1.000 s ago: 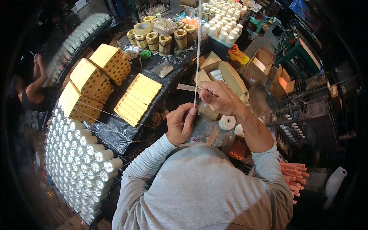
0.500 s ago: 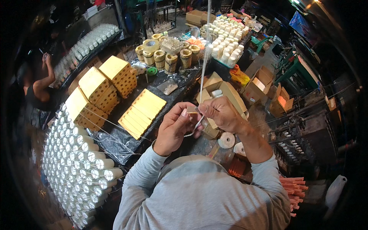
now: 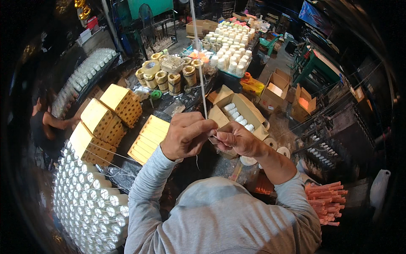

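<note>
A taut white cord (image 3: 201, 70) comes down from above into my closed hands, which are almost touching. My left hand (image 3: 185, 134) pinches it with thumb and forefinger at the lower end of the taut stretch. Close on its right, my right hand (image 3: 237, 139) presses thumb and fingers together on a short part of the cord; the fingers hide most of it there. A thin loose end (image 3: 197, 163) dangles below my left hand. Whether the cord is knotted or looped between the fingers I cannot tell.
Yellow blocks with holes (image 3: 99, 111) and flat yellow slabs (image 3: 149, 137) lie left, above many white cylinders with strings (image 3: 91, 199). An open carton (image 3: 249, 106) holds white rolls. White candle-like pieces (image 3: 230, 53) crowd the far table. Orange sticks (image 3: 327, 203) lie right. Another person (image 3: 46, 125) works far left.
My left hand has come up onto the taut cord, where my right hand was gripping. My right hand has moved lower beside it. The cord's bend below the hands is gone, and a thin end hangs.
</note>
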`<state>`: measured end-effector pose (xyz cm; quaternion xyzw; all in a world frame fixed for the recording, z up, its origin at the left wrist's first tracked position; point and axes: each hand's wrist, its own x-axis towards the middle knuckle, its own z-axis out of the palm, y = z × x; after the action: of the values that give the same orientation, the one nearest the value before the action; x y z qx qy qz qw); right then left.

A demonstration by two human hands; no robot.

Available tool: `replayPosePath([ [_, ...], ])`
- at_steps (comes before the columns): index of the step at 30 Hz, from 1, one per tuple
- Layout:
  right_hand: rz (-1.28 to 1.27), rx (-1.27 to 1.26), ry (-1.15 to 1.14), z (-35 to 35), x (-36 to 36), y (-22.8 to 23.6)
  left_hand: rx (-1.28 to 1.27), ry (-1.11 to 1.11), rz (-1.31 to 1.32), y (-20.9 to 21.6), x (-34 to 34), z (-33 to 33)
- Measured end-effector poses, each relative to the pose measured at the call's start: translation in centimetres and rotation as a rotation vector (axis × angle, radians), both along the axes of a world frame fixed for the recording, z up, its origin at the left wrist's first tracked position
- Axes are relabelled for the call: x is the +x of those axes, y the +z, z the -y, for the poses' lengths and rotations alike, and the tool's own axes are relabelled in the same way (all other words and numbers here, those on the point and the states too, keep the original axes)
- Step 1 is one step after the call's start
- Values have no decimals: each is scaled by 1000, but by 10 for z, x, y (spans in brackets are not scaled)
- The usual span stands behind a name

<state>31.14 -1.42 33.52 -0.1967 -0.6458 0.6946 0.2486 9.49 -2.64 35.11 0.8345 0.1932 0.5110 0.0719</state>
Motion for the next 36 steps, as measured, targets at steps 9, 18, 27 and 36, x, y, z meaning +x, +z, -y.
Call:
replayPosePath([
  [9,-176,253,-45,-12,59,-41,-57,319,207,-17,-7,-11],
  [18,-256,159,-425,-62,-16,65,-1072,-346,939,-134,30,26],
  [27,-581,63,-205,-93,-78,235,-1541,-124,1137,-260,28,59],
  [36,-458,123,-546,-102,-49,43,-1026,199,1393,-175,-51,212],
])
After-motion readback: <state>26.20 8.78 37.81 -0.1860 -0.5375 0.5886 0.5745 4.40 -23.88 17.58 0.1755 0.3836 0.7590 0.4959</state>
